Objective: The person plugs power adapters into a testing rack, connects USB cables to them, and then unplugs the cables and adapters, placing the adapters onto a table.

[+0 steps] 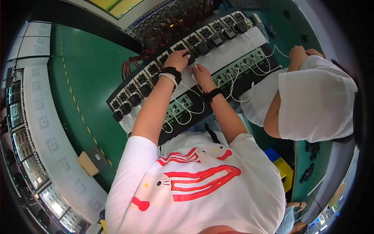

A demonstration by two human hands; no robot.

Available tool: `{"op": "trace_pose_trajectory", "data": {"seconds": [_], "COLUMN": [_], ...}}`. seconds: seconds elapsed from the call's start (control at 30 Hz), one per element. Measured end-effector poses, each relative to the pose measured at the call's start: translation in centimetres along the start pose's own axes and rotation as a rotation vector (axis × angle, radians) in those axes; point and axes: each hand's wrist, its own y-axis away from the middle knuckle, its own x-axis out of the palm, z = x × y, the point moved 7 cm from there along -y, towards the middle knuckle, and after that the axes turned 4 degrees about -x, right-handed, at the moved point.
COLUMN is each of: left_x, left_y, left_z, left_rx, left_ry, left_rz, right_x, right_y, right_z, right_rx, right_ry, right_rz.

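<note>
My left hand (177,61) is closed on a black plug-in power adapter (189,58) at the middle of a long row of sockets (152,69). Just to its right, my right hand (201,76) is held in a pinch, with a white cable (193,77) at its fingertips; the cable's end is hidden. More black adapters sit in sockets along the row, such as one (202,48) to the right and another (146,90) to the left. Below them runs a green strip of ports (226,77) with several white cables plugged in.
A co-worker in white (315,97) stands at the right, one hand (298,53) by a cable. Behind the sockets are bundled red wires (156,41) and a screen (117,7). A yellow bin (284,171) stands at the lower right, and a cardboard piece (88,163) lies at the left.
</note>
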Motion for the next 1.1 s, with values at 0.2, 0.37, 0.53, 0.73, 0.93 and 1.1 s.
{"op": "trace_pose_trajectory", "data": {"seconds": [0.2, 0.37, 0.53, 0.73, 0.93, 1.1], "left_x": [-0.1, 0.0, -0.2, -0.2, 0.2, 0.0], "left_y": [-0.9, -1.2, -0.9, -1.0, -1.0, -0.9], "left_z": [0.4, 0.3, 0.3, 0.4, 0.8, 0.5], "left_rx": [-0.037, -0.062, -0.057, -0.047, -0.09, -0.086], "left_ry": [0.021, 0.058, 0.055, 0.079, 0.109, 0.095], "left_rz": [0.077, 0.139, 0.13, 0.103, 0.135, 0.105], "right_x": [0.0, -0.1, 1.0, 0.4, 0.0, 0.6], "right_y": [-0.4, -0.8, 1.0, 1.2, 1.2, 1.0], "right_z": [0.6, -0.1, -1.2, -0.8, -0.9, -0.3], "right_rx": [-0.046, 0.001, 0.316, 0.143, 0.134, 0.229], "right_ry": [0.188, 0.138, -0.819, -0.616, -0.458, -0.59], "right_rz": [0.044, 0.094, 0.074, -0.129, -0.234, -0.293]}}
